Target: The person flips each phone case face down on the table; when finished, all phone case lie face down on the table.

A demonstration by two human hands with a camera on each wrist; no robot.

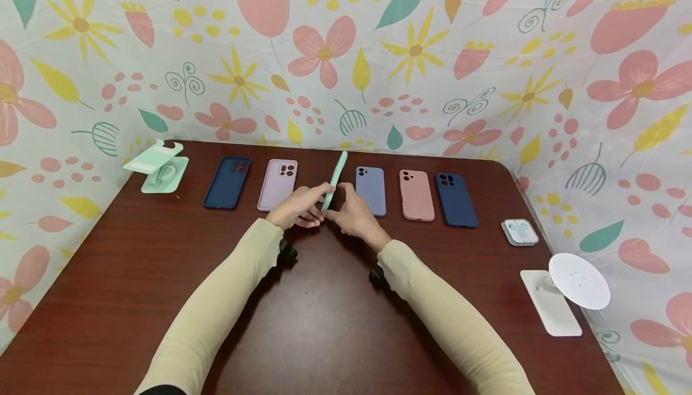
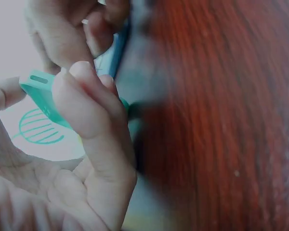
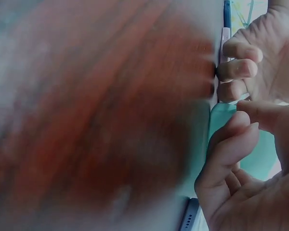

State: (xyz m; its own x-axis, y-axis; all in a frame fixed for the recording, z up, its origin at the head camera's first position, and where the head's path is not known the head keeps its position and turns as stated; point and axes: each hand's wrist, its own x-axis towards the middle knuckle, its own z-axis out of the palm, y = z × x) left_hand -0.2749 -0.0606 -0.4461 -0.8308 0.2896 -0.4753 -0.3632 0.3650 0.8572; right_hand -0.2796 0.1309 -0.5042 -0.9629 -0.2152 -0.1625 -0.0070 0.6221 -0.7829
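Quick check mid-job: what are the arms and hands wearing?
Left sleeve and right sleeve: both long, plain, pale cream. A small black device shows by the left cuff, another by the right. Left hand and right hand are bare, without gloves.

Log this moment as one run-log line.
left hand: holds mint case | right hand: holds it too | position: edge-on, between lilac case and periwinkle case
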